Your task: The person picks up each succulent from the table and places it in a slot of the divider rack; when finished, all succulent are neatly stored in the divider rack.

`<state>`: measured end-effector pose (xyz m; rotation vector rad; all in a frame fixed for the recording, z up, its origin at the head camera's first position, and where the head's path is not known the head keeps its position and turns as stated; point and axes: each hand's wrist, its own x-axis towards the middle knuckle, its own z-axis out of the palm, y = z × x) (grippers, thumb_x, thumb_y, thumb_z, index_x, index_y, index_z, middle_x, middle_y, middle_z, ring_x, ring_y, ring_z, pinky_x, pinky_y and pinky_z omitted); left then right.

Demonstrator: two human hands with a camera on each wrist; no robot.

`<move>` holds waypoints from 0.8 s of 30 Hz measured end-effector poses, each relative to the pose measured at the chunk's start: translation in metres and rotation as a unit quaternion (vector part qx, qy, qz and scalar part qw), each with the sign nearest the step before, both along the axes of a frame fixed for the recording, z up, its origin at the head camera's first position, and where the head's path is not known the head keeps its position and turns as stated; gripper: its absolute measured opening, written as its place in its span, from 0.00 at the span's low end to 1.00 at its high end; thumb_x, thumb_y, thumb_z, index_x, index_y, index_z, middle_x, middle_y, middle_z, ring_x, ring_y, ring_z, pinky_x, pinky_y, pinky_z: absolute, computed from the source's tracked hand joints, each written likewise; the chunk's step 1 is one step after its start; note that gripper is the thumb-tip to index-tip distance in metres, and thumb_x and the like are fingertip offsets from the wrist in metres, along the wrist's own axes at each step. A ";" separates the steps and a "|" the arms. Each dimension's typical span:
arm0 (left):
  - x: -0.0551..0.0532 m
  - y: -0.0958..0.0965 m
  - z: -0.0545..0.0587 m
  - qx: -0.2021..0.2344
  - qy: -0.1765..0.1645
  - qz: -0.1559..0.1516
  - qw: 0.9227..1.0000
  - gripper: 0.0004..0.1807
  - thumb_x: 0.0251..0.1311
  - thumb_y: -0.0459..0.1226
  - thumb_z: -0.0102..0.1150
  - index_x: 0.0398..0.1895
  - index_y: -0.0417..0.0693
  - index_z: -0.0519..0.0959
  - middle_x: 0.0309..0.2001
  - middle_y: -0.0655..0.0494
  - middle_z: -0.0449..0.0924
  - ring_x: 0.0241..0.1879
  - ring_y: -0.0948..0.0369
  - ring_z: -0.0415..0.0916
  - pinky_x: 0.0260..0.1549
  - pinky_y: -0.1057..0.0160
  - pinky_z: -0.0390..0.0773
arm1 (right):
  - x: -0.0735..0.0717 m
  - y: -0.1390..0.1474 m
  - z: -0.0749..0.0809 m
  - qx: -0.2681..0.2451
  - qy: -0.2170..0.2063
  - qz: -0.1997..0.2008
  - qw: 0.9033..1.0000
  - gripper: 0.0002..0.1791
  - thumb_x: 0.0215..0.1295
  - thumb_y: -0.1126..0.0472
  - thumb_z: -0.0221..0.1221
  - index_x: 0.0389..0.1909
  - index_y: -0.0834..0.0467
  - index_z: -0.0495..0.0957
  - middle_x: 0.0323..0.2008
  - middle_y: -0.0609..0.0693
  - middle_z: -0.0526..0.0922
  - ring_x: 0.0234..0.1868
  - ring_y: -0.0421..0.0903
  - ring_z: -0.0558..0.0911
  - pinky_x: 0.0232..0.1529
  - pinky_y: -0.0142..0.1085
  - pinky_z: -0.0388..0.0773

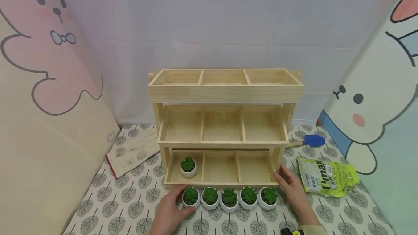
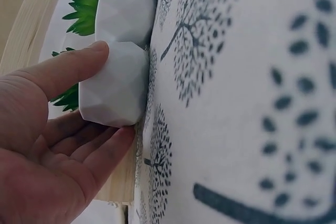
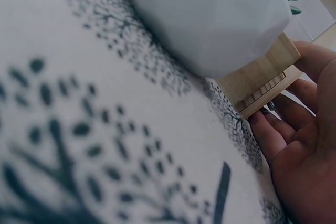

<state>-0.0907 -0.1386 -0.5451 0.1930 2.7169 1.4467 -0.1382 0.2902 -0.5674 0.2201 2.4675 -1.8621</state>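
Note:
My left hand (image 1: 169,209) holds the leftmost potted succulent (image 1: 191,196) of a row, its thumb on the faceted white pot (image 2: 115,87) and its fingers round the far side. Several more such succulents (image 1: 229,199) stand beside it along the front of a three-tier wooden shelf (image 1: 225,93). Another potted succulent (image 1: 188,167) sits in the bottom tier's left compartment. At that tier's right end, my right hand (image 1: 294,188) grips the side of the tray (image 3: 262,77), thumb over the edge and fingers against the outside.
Right of the shelf lie a green-and-white bag (image 1: 326,177) and a blue-bladed shovel (image 1: 313,140). A flat off-white piece with a red edge (image 1: 134,155) lies to the left. A tree-patterned cloth (image 1: 111,209) covers the table, with printed curtains (image 1: 58,137) at the sides.

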 end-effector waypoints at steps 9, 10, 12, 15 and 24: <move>0.000 -0.001 0.002 0.030 -0.022 -0.005 0.999 0.39 0.48 0.37 0.84 0.64 0.36 0.78 0.62 0.35 0.78 0.60 0.39 0.78 0.54 0.54 0.83 | 0.001 -0.001 0.001 -0.002 0.011 0.003 1.000 0.42 0.78 0.45 0.58 0.84 0.54 0.52 0.80 0.59 0.56 0.79 0.59 0.59 0.58 0.18 0.65; 0.000 -0.001 0.002 0.029 -0.024 -0.006 0.999 0.39 0.48 0.37 0.84 0.64 0.35 0.78 0.62 0.35 0.78 0.60 0.39 0.78 0.54 0.54 0.83 | 0.001 -0.001 0.001 -0.003 0.011 0.003 1.000 0.42 0.78 0.45 0.58 0.84 0.54 0.52 0.80 0.59 0.56 0.79 0.59 0.59 0.58 0.17 0.65; 0.000 -0.001 0.002 0.029 -0.026 -0.006 0.999 0.39 0.48 0.37 0.84 0.64 0.35 0.78 0.61 0.36 0.78 0.60 0.39 0.78 0.54 0.54 0.83 | 0.001 -0.001 0.001 -0.002 0.011 0.003 1.000 0.42 0.78 0.45 0.58 0.84 0.54 0.52 0.80 0.59 0.56 0.79 0.59 0.58 0.58 0.17 0.65; 0.000 -0.002 0.000 0.032 -0.021 -0.006 0.999 0.38 0.48 0.37 0.84 0.64 0.35 0.78 0.61 0.36 0.78 0.60 0.40 0.78 0.54 0.54 0.83 | 0.001 -0.001 0.002 0.001 0.008 0.002 1.000 0.42 0.78 0.44 0.58 0.84 0.53 0.52 0.80 0.58 0.56 0.79 0.58 0.58 0.59 0.18 0.65; 0.003 -0.002 0.005 0.027 0.004 0.003 1.000 0.37 0.46 0.35 0.83 0.62 0.39 0.79 0.60 0.42 0.80 0.59 0.44 0.80 0.56 0.56 0.82 | 0.002 -0.001 0.003 -0.001 0.000 0.002 1.000 0.43 0.78 0.43 0.58 0.84 0.52 0.52 0.81 0.58 0.56 0.79 0.58 0.59 0.58 0.18 0.65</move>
